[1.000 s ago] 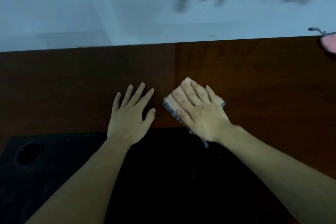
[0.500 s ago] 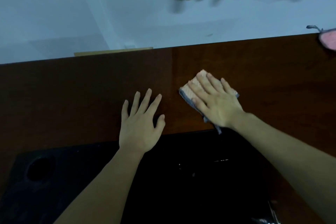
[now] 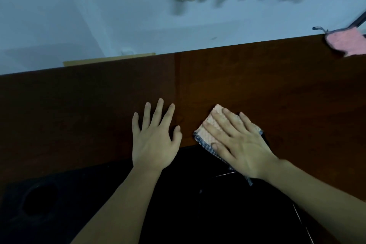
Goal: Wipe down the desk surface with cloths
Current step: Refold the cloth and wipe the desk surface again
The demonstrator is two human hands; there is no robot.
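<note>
Flat on the bench (image 3: 79, 109), the right hand (image 3: 240, 142) is pressing a folded cloth (image 3: 212, 131) (pale pink, dark edging) with straight fingers, close to the near edge. Just beside it the left hand (image 3: 155, 140) is lying palm down with fingers spread, holding nothing. Well apart, a pink cloth (image 3: 346, 42) is sitting at the far right corner.
</note>
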